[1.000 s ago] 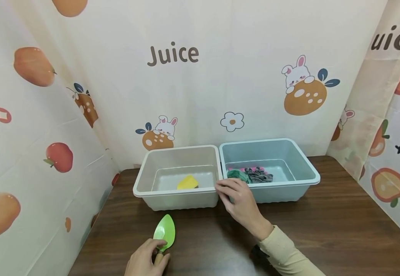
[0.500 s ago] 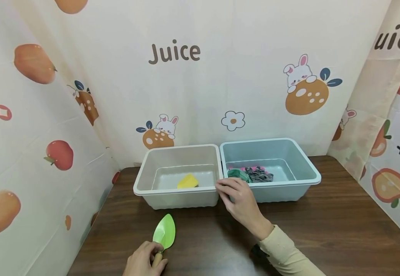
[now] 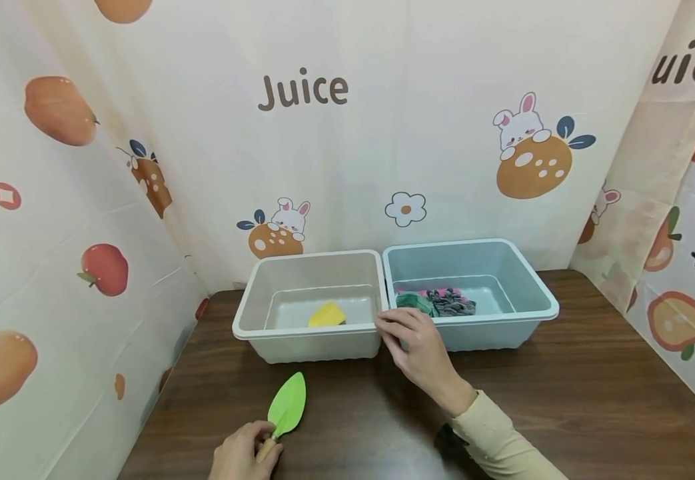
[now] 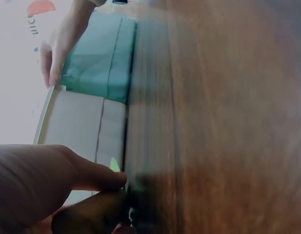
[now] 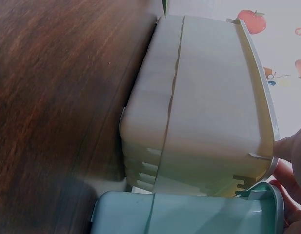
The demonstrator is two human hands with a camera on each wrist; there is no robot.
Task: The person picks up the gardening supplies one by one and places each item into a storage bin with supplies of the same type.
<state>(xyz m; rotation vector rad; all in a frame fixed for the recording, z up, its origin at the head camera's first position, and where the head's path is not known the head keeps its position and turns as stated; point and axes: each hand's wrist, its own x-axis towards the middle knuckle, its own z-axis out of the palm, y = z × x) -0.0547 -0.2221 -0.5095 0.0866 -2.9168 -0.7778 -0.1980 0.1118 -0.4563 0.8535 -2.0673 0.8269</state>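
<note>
In the head view, my left hand [image 3: 240, 453] grips the wooden handle of a small trowel [image 3: 288, 404] with a bright green leaf-shaped blade. The blade points away, low over the table in front of a pale grey plastic bin [image 3: 299, 343]. Most of the handle [image 4: 89, 214] is hidden by the fingers in the left wrist view. My right hand [image 3: 416, 350] pinches the grey bin's near right rim corner, where it meets a light blue bin [image 3: 479, 337]. A yellow piece [image 3: 326, 315], its kind unclear, lies inside the grey bin.
Inside the blue bin are a green bundle [image 3: 416, 304], a dark grey stringy bundle [image 3: 454, 303] and something pink, partly hidden by the rim. Both bins stand side by side on a brown wooden table [image 3: 611, 387], against a printed curtain [image 3: 347, 160].
My left hand has shifted slightly left and toward me. The trowel has turned a little, its blade tip now leaning further right. My right hand holds its place on the rim.
</note>
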